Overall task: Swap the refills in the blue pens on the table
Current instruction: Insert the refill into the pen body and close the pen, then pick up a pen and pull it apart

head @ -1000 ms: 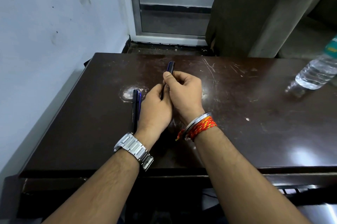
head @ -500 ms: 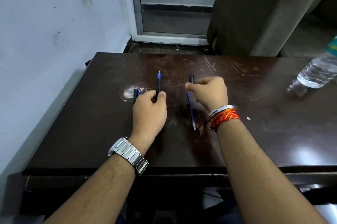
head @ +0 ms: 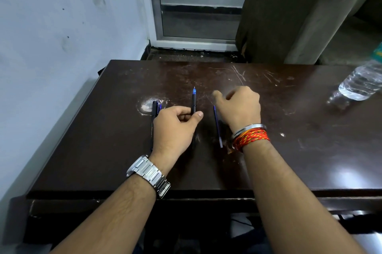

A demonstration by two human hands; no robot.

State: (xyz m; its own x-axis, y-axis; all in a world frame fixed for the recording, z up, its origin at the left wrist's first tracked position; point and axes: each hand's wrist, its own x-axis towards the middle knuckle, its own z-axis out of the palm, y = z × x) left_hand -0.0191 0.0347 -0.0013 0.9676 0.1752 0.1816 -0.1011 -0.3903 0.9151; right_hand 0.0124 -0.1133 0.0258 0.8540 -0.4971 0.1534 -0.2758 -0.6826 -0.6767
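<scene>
From over the person's shoulder, the left hand (head: 175, 127) pinches a dark pen (head: 193, 101) mid-barrel, blue tip toward the counter's (head: 103, 150) far edge. The right hand (head: 239, 107) hovers loosely curled, holding nothing, over a thin loose refill (head: 217, 127) lying mid-counter. Another pen (head: 155, 107) lies nearer the left edge. The refill looks light, bendy and prone to roll; pinching it mid-length seems best.

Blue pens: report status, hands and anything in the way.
Left hand grips one pen, tip pointing away. Right hand empty, hovering beside loose refill on table. Second pen lies left. Nothing blocking.
</scene>
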